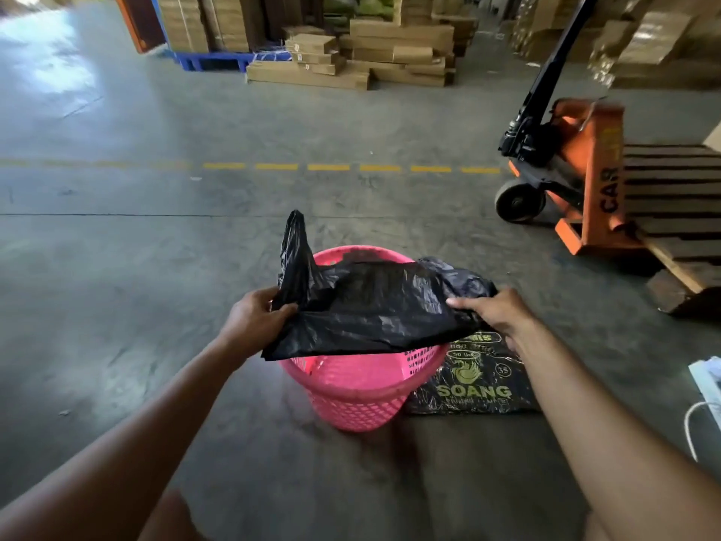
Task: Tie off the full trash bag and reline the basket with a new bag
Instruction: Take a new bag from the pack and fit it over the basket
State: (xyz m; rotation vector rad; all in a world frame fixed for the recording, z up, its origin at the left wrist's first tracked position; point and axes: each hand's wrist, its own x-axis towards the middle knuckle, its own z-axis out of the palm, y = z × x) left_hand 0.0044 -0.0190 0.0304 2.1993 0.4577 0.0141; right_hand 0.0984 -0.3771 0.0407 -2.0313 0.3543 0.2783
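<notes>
Black bag (374, 306) (held by both hands) spread over pink basket (359, 388).

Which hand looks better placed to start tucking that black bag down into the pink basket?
Probably the left hand. It grips the black bag edge beside the free handle loop, near the pink basket rim. The right hand holds bunched plastic out past the rim.

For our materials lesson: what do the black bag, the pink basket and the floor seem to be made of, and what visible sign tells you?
Black bag: thin plastic film, slightly glossy; it crinkles and drapes between both hands.
Pink basket: moulded plastic, smooth rim, regular lattice holes in its wall.
Floor: probably sealed concrete; grey, scuffed, faintly reflective, with a straight joint line.
</notes>
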